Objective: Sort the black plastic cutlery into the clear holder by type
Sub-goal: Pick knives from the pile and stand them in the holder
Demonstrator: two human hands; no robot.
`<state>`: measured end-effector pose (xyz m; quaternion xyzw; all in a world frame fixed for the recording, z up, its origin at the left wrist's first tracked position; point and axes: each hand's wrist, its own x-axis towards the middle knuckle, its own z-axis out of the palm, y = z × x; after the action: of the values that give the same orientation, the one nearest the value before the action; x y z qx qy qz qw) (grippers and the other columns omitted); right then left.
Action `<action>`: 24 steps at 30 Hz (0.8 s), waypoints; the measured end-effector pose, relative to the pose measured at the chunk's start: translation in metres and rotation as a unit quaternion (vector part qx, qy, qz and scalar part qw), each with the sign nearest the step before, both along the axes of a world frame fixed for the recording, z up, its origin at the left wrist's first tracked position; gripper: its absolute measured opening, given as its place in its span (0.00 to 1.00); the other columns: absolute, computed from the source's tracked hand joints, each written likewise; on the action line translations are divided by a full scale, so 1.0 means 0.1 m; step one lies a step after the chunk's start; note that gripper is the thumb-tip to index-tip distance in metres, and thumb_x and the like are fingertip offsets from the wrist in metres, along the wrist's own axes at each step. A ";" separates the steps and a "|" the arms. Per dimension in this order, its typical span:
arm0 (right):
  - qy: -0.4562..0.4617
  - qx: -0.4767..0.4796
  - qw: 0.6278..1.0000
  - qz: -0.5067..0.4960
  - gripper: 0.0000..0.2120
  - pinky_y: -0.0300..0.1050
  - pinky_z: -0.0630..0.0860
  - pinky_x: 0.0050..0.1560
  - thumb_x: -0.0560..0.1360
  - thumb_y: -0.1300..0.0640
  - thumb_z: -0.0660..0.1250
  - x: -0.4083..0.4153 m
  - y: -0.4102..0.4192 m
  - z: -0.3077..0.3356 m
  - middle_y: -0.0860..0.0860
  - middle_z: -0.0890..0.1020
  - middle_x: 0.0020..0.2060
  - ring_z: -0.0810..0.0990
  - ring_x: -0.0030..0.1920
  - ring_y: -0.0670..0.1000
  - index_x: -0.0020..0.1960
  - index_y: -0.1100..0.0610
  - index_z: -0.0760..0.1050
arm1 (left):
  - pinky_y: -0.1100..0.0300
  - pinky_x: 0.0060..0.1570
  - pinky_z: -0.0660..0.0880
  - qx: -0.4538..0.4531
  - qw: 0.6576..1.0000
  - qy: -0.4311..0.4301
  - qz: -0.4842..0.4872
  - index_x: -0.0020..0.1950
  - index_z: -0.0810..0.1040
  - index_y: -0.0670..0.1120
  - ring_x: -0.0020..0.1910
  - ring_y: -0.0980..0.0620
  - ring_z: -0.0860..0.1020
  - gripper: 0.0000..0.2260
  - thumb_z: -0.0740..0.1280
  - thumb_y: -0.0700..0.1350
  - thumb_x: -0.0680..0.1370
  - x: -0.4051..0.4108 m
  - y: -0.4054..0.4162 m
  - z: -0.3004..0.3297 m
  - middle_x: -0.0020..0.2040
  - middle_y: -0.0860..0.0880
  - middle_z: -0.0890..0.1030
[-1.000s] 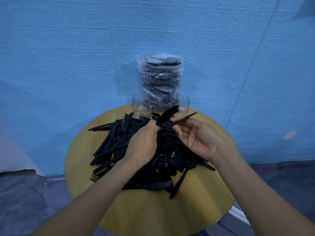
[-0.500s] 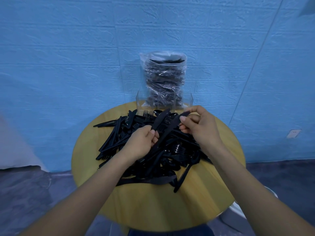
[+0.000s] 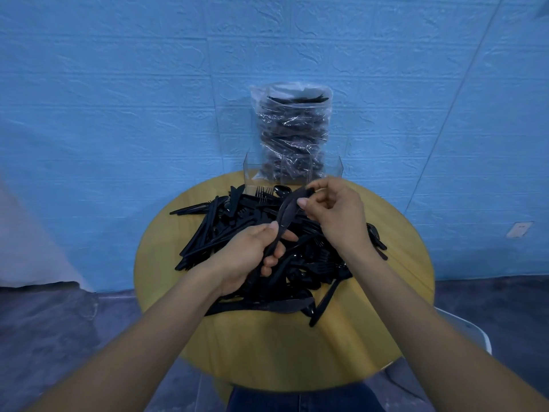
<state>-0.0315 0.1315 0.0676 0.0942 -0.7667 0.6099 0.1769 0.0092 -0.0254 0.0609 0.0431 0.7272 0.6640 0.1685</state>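
Observation:
A big heap of black plastic cutlery (image 3: 237, 230) covers the middle of the round wooden table (image 3: 285, 346). My left hand (image 3: 246, 257) grips the lower end of a black knife (image 3: 286, 211) lifted above the heap. My right hand (image 3: 335, 212) pinches the knife's upper end between thumb and fingertips. The clear holder (image 3: 252, 171) stands at the table's far edge, just beyond both hands, with its divided compartments showing through.
A clear plastic bag stuffed with black cutlery (image 3: 294, 126) stands in or right behind the holder, against the blue wall (image 3: 118, 84). A white seat edge (image 3: 475, 331) shows at the table's right. Dark floor (image 3: 59, 328) surrounds the table.
The knife passed from lying low between the hands to being held at both ends above the heap. My left hand shifted down to its handle; my right hand rose to its tip.

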 end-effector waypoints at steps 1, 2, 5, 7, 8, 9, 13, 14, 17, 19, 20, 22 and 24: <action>-0.009 0.005 1.000 0.002 0.09 0.41 0.79 0.40 0.72 0.62 0.72 -0.01 -0.03 -0.02 0.48 0.78 0.31 0.77 0.34 0.47 0.49 0.53 0.76 | 0.66 0.27 0.63 -0.021 1.000 0.014 0.004 0.55 0.77 0.42 0.27 0.58 0.64 0.17 0.51 0.49 0.84 0.01 -0.02 -0.02 0.32 0.52 0.68; -0.022 0.010 1.000 0.004 0.10 0.44 0.79 0.43 0.71 0.61 0.73 -0.03 -0.05 -0.05 0.48 0.78 0.32 0.77 0.36 0.47 0.51 0.53 0.76 | 0.66 0.27 0.63 -0.046 0.998 0.031 0.013 0.53 0.77 0.43 0.26 0.59 0.63 0.16 0.51 0.48 0.84 0.01 -0.04 -0.04 0.32 0.53 0.68; -0.069 0.086 0.994 0.012 0.12 0.39 0.75 0.43 0.72 0.60 0.72 0.01 -0.05 -0.18 0.48 0.78 0.36 0.76 0.38 0.46 0.54 0.55 0.74 | 0.67 0.26 0.61 -0.096 0.991 0.060 0.074 0.49 0.75 0.45 0.25 0.60 0.63 0.14 0.51 0.46 0.84 0.03 -0.18 -0.13 0.32 0.52 0.67; -0.086 0.205 0.974 0.045 0.13 0.35 0.70 0.43 0.73 0.63 0.70 0.10 -0.02 -0.31 0.48 0.77 0.42 0.75 0.41 0.45 0.56 0.57 0.75 | 0.66 0.26 0.61 -0.104 0.985 0.063 0.122 0.48 0.75 0.45 0.25 0.59 0.63 0.14 0.51 0.46 0.84 0.04 -0.30 -0.19 0.32 0.52 0.67; -0.094 0.270 0.956 0.071 0.15 0.32 0.69 0.45 0.74 0.64 0.69 0.15 -0.02 -0.37 0.48 0.75 0.47 0.74 0.45 0.45 0.59 0.57 0.75 | 0.65 0.26 0.61 -0.109 0.982 0.063 0.140 0.47 0.75 0.45 0.26 0.58 0.63 0.14 0.51 0.46 0.84 0.04 -0.35 -0.22 0.32 0.51 0.67; -0.100 0.323 0.936 0.098 0.18 0.31 0.67 0.48 0.74 0.65 0.68 0.18 -0.03 -0.44 0.47 0.72 0.51 0.73 0.51 0.46 0.63 0.56 0.74 | 0.64 0.27 0.62 -0.114 0.980 0.063 0.152 0.47 0.75 0.45 0.26 0.57 0.63 0.14 0.51 0.46 0.84 0.05 -0.39 -0.25 0.32 0.51 0.67; -0.083 0.420 0.889 0.161 0.27 0.30 0.55 0.55 0.75 0.64 0.64 0.22 -0.15 -0.56 0.49 0.63 0.55 0.61 0.58 0.49 0.72 0.51 0.65 | 0.64 0.27 0.63 -0.122 0.978 0.056 0.161 0.46 0.74 0.46 0.27 0.56 0.64 0.14 0.51 0.46 0.84 0.07 -0.42 -0.33 0.32 0.51 0.68; -0.066 0.438 0.882 0.160 0.27 0.29 0.54 0.52 0.75 0.64 0.64 0.21 -0.18 -0.57 0.49 0.62 0.54 0.59 0.56 0.48 0.72 0.50 0.64 | 0.64 0.28 0.63 -0.123 0.978 0.054 0.159 0.47 0.75 0.46 0.27 0.56 0.64 0.14 0.51 0.46 0.84 0.07 -0.41 -0.35 0.32 0.51 0.68; -0.023 0.472 0.870 0.139 0.25 0.31 0.55 0.50 0.75 0.64 0.64 0.17 -0.21 -0.56 0.49 0.62 0.54 0.59 0.54 0.47 0.70 0.50 0.67 | 0.63 0.28 0.63 -0.125 0.978 0.054 0.159 0.47 0.75 0.45 0.27 0.56 0.64 0.14 0.51 0.47 0.84 0.07 -0.41 -0.38 0.32 0.51 0.69; -0.019 0.481 0.866 0.137 0.20 0.35 0.61 0.53 0.75 0.65 0.63 0.16 -0.23 -0.55 0.51 0.63 0.56 0.62 0.57 0.50 0.65 0.53 0.69 | 0.63 0.28 0.64 -0.125 0.977 0.059 0.163 0.47 0.74 0.45 0.27 0.56 0.64 0.14 0.51 0.46 0.84 0.06 -0.41 -0.39 0.32 0.51 0.69; -0.017 0.483 0.864 0.139 0.18 0.38 0.65 0.55 0.74 0.66 0.63 0.15 -0.23 -0.54 0.51 0.64 0.56 0.63 0.58 0.51 0.62 0.54 0.70 | 0.63 0.28 0.64 -0.126 0.977 0.060 0.163 0.47 0.74 0.45 0.27 0.56 0.65 0.14 0.51 0.46 0.84 0.06 -0.41 -0.39 0.32 0.51 0.69; -0.005 0.495 0.858 0.138 0.15 0.41 0.68 0.55 0.74 0.67 0.62 0.13 -0.24 -0.53 0.52 0.67 0.57 0.66 0.60 0.52 0.59 0.56 0.71 | 0.64 0.28 0.64 -0.127 0.977 0.063 0.161 0.48 0.74 0.45 0.27 0.56 0.65 0.14 0.51 0.46 0.84 0.05 -0.41 -0.40 0.32 0.51 0.69; 0.013 0.510 0.850 0.129 0.16 0.40 0.67 0.50 0.75 0.67 0.60 0.13 -0.24 -0.53 0.52 0.70 0.58 0.68 0.60 0.52 0.61 0.56 0.70 | 0.64 0.29 0.64 -0.131 0.976 0.065 0.160 0.48 0.75 0.45 0.27 0.56 0.65 0.14 0.51 0.46 0.84 0.03 -0.40 -0.41 0.32 0.51 0.69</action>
<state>-0.0188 0.1077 0.0148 0.2774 -0.9485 0.1492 0.0335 0.0123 -0.0650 0.0200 -0.0525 0.8146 0.5774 0.0165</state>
